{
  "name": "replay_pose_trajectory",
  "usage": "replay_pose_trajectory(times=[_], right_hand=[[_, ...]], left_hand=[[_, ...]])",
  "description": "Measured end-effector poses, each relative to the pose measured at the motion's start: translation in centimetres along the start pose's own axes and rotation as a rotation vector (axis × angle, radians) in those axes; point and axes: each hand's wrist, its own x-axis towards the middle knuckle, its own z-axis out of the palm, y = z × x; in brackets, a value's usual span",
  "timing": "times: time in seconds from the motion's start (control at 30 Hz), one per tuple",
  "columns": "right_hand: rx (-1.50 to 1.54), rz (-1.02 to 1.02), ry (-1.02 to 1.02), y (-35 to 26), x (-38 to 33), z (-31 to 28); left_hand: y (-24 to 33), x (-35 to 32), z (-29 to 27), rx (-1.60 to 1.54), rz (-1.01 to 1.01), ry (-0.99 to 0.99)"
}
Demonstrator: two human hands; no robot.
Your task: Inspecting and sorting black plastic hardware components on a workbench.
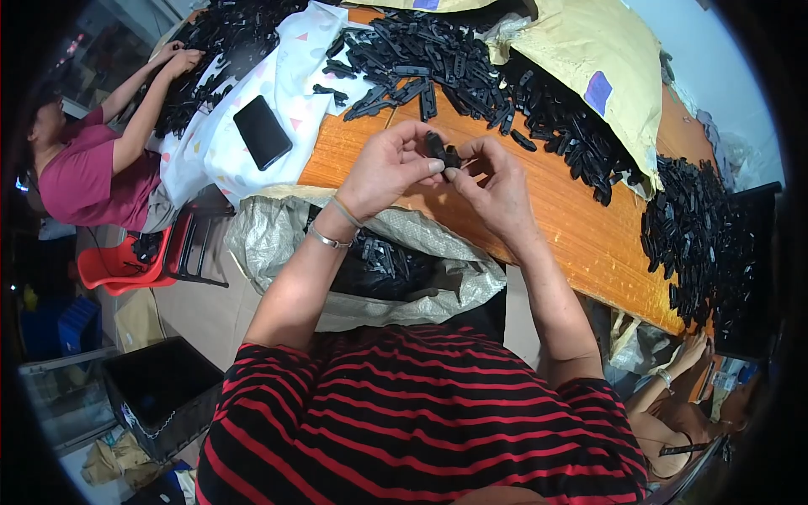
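My left hand and my right hand meet above the orange wooden table. Together their fingertips pinch one small black plastic part. My left wrist wears thin bracelets. A big heap of similar black plastic parts lies on the table just beyond my hands. Below my hands, a woven grey sack stands open with more black parts inside.
A black phone lies on a white patterned cloth at the left. A yellow sack spills parts at the back right. Another person in a maroon shirt works at the far left; a red stool stands beside them. A dark bin sits on the floor.
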Motion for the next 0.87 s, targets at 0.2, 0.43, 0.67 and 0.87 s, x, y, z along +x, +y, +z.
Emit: replay_pose_trajectory(times=[0.2, 0.43, 0.67, 0.87], right_hand=[[0.056, 0.031, 0.009, -0.4, -0.1, -0.2], [-0.074, -0.160, 0.112, -0.7, -0.1, 0.0], [-0.159, -0.236, 0.135, -0.9, 0.1, 0.2], [-0.196, -0.302, 0.176, -1.1, 0.2, 0.5]], left_hand=[[-0.3, 0.0, -0.3, 0.052, 0.034, 0.023], [-0.1, 0.0, 0.4, 0.055, 0.039, 0.089], [-0.2, -0.2, 1.2, 0.114, 0.123, 0.160], [0.6, -1.5, 3.2, 0.175, 0.277, 0.205]])
